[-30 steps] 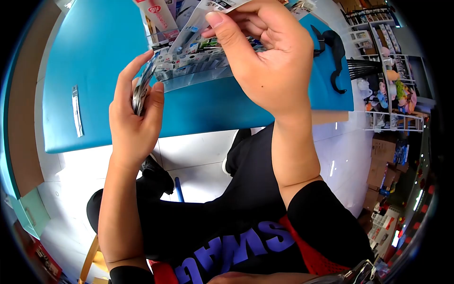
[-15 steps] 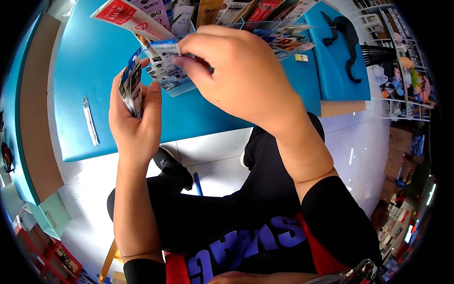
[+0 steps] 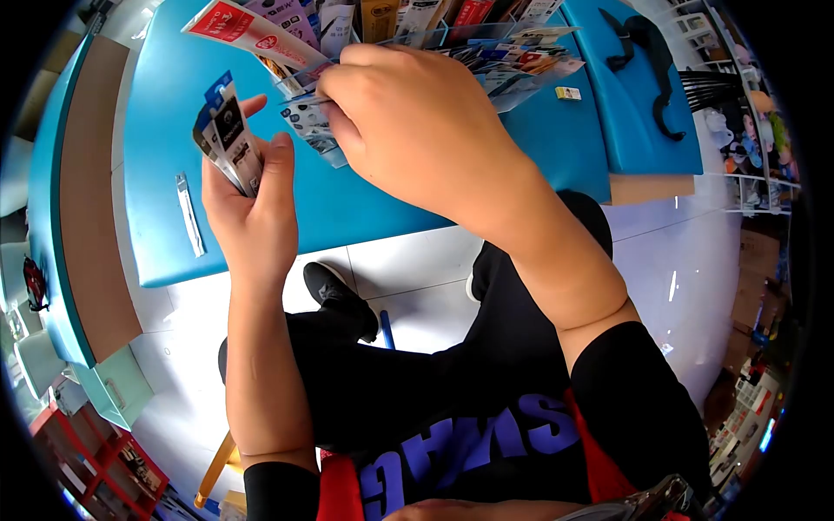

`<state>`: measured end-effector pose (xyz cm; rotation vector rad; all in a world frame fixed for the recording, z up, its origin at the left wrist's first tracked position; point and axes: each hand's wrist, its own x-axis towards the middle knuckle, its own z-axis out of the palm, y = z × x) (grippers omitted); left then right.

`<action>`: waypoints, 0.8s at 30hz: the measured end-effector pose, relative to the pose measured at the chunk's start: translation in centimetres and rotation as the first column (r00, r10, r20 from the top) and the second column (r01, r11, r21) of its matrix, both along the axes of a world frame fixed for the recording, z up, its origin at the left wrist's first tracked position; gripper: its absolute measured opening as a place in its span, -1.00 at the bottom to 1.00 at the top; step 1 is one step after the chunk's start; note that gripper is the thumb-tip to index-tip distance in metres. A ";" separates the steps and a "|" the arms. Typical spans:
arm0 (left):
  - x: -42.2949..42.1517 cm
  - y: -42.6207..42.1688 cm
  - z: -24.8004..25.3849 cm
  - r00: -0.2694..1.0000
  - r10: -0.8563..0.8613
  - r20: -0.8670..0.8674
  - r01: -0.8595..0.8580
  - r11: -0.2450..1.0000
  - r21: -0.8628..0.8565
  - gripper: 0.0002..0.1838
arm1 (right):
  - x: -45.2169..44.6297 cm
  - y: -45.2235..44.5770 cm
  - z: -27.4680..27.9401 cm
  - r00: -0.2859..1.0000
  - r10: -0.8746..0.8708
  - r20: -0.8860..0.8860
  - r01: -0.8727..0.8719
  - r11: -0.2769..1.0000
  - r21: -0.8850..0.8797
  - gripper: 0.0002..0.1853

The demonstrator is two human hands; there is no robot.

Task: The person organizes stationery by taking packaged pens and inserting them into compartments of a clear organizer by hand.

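Note:
My left hand [image 3: 252,204] holds a small bundle of slim flat packets [image 3: 233,139] upright between thumb and fingers. They are blue, black and white with printed labels. My right hand [image 3: 417,122] is closed at the front left corner of a clear plastic organizer [image 3: 330,158]. Its thumb and fingertips pinch a flat packet [image 3: 306,102], mostly hidden behind the hand. Patterned packets show through the organizer's clear front. A long white and red packet [image 3: 252,36] leans out at the organizer's left, and several other packets stand in the rows behind my right hand.
A thin silver-white strip packet [image 3: 188,215] lies on the blue padded table [image 3: 365,221]. To the right are a small yellow and white box [image 3: 568,93] and a black strap [image 3: 660,74]. Shelves with goods stand at the far right.
My right hand has lowered the blue-topped packet toward the organizer's front. My left hand has moved slightly away from it, and its bundle has turned to show the labels. The view has shifted a little.

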<state>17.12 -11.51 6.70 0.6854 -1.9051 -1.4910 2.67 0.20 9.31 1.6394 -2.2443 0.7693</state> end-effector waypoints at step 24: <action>2.6 1.0 0.4 1.000 -0.016 0.006 0.015 0.995 0.103 -0.58 | 0.1 -0.1 -0.4 0.997 -0.055 -0.047 0.056 0.998 0.013 -0.86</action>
